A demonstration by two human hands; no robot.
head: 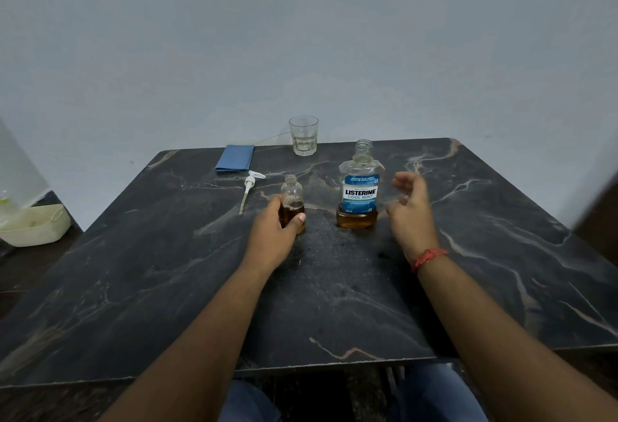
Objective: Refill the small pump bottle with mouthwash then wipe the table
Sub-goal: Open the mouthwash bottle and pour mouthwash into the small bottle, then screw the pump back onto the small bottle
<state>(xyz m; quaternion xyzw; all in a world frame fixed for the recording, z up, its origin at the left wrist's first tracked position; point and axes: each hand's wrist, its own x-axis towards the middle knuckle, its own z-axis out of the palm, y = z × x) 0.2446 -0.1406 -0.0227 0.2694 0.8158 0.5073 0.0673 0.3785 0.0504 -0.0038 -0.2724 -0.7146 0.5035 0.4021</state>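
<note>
Dark marble fills the view, a wide veined table [468,254] running up to a pale wall, and on it everything is upright and uncapped. Biggest of the pieces is the mouthwash bottle [359,187], standing right of centre with only a shallow band of amber liquid left at its base. Just beside it on the right hovers the right hand [409,207], fingers spread and loosely curled, holding nothing and not touching the bottle. Left of centre, the left hand [272,232] is wrapped around the lower half of the small pump bottle [293,202], thumb across the front, steadying it upright; it looks roughly half full, foam on top, neck open. Far side now: a clear glass [303,135] at the back edge, a folded blue cloth [234,158] to its left. Smallest of all, the pump head [249,191] lies flat just left of the small bottle, nozzle far, dip tube pointing near. That's the relation that matters: its long axis runs near to far, close beside the busy left hand, so the free right hand would have to cross over to fetch it, I'd judge.
</note>
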